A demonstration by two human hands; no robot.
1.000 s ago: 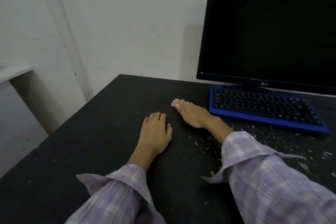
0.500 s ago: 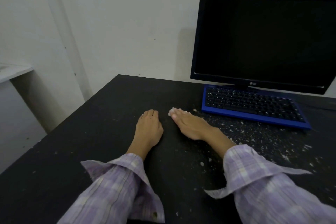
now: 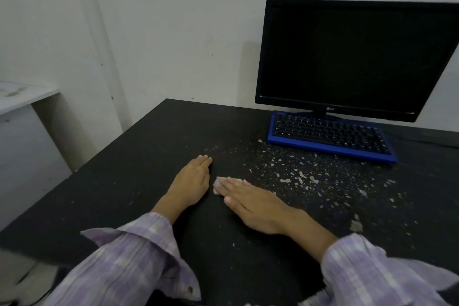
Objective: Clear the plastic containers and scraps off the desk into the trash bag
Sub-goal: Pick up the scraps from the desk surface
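Left hand (image 3: 192, 180) flat, fingers straight, resting on black bench (image 3: 119, 181). Just beside it, right hand (image 3: 250, 202) flat, fingers straight, pressing a pale wad (image 3: 216, 185) onto the bench. White scraps (image 3: 301, 176) scattered rightward, before blue keyboard (image 3: 330, 135).

Prob. office: monitor (image 3: 352, 57), kbd (image 3: 330, 135), desk (image 3: 154, 156).

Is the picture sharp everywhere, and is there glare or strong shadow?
Head view: dim, even light; the monitor is dark without glare and casts a soft shadow on the wall at its left; the sleeves near the bottom edge are blurred; wide-angle bending tilts the monitor's edges; the scraps stay fairly sharp.
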